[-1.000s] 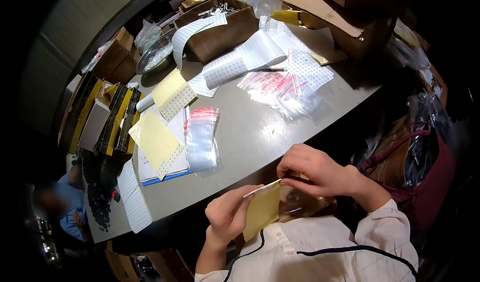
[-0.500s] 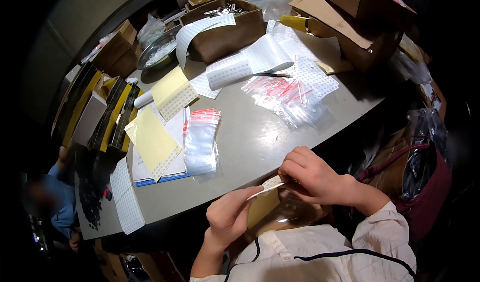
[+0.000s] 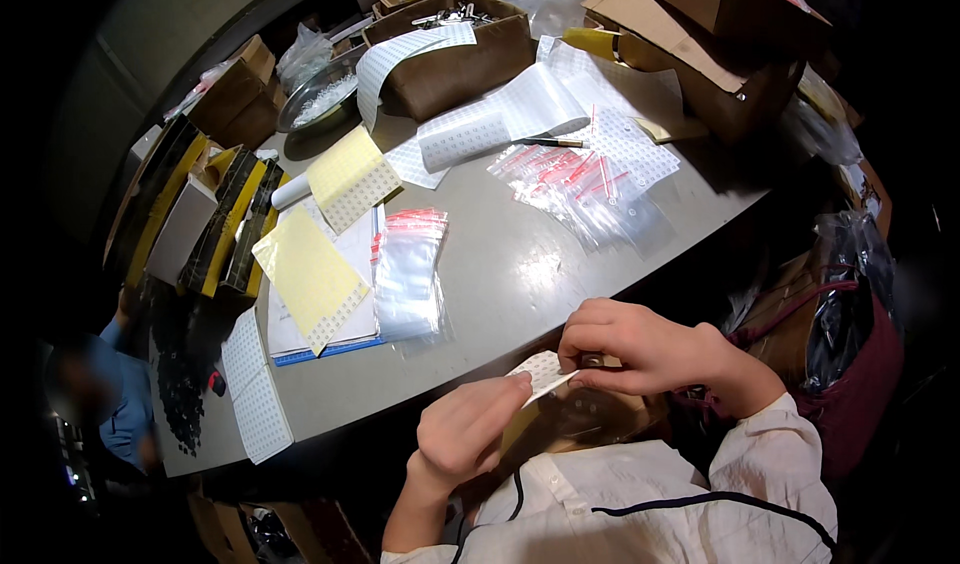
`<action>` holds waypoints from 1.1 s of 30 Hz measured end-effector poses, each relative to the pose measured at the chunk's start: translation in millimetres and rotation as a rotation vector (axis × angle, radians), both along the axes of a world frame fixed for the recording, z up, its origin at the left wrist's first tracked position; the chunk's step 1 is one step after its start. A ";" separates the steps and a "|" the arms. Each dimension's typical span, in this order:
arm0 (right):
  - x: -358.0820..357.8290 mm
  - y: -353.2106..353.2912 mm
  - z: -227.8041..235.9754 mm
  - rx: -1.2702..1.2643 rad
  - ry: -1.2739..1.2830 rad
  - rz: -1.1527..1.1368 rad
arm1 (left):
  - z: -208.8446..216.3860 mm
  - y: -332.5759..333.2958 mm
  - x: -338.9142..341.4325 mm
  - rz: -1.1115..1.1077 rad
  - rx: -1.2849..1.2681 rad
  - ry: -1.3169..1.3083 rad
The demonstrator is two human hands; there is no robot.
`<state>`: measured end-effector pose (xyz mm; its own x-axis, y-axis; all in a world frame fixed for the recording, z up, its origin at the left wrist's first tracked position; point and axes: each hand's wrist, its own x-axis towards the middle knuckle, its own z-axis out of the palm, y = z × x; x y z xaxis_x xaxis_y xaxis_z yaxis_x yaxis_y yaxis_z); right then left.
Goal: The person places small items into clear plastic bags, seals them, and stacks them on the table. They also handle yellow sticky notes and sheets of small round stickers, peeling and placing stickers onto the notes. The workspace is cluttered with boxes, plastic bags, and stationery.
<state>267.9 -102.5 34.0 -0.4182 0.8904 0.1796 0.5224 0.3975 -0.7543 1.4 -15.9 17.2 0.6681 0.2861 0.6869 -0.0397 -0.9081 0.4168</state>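
Observation:
Just off the table's near edge, my left hand (image 3: 462, 426) pinches the left end of a small sticker sheet (image 3: 546, 372) with rows of tiny printed labels. At the sheet's right end are the closed fingers of my right hand (image 3: 640, 349), thumb and forefinger pressed together there. Whether a single label sits between those fingertips is too small to tell. Beyond my hands, a stack of clear zip bags (image 3: 410, 284) with red seals lies beside a blue-edged clipboard (image 3: 340, 350). More zip bags (image 3: 580, 199) are fanned out at the right.
Yellow label sheets (image 3: 312, 274) and a white label strip (image 3: 256, 384) lie at left. Behind stand a metal bowl (image 3: 300, 124) of small clear pieces, a brown box (image 3: 460, 74) of metal parts and cartons (image 3: 690, 44). A person in blue (image 3: 125, 404) is at far left.
The sheet has tilted so more of its printed face shows. My right hand has shifted slightly, its thumb now at the sheet's edge. The left hand keeps its hold.

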 end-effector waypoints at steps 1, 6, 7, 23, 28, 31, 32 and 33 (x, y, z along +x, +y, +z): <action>0.4 0.3 -1.2 0.020 -0.002 0.007 | 4.3 -0.2 0.1 -0.017 0.027 0.005; -4.2 0.6 -0.5 0.097 0.002 0.009 | 5.6 -3.4 -1.7 -0.064 0.111 -0.009; -5.3 0.2 -0.8 0.116 0.008 -0.010 | 5.2 -4.2 -2.3 -0.062 0.114 -0.008; -20.3 -17.5 -4.9 0.679 -0.346 -0.263 | -3.0 -19.3 -2.0 0.190 -0.519 0.001; -21.1 -20.8 -7.1 0.889 -0.452 -0.133 | -13.0 -12.3 -2.0 0.242 -0.894 -0.042; -8.0 -17.1 -3.1 0.832 -0.295 -0.148 | -19.5 -2.1 -10.6 0.306 -0.987 -0.087; 6.9 -12.6 4.4 0.705 -0.244 -0.202 | -20.4 0.0 -14.7 0.297 -1.006 -0.131; 19.7 -7.3 4.8 0.610 -0.247 -0.372 | -19.7 1.3 -19.7 0.298 -0.987 -0.137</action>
<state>287.5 -109.8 38.9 -0.2015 0.7532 0.6262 0.8290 0.4717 -0.3005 -18.2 -14.6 -2.5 0.4125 0.9027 0.1224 0.0275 -0.1466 0.9888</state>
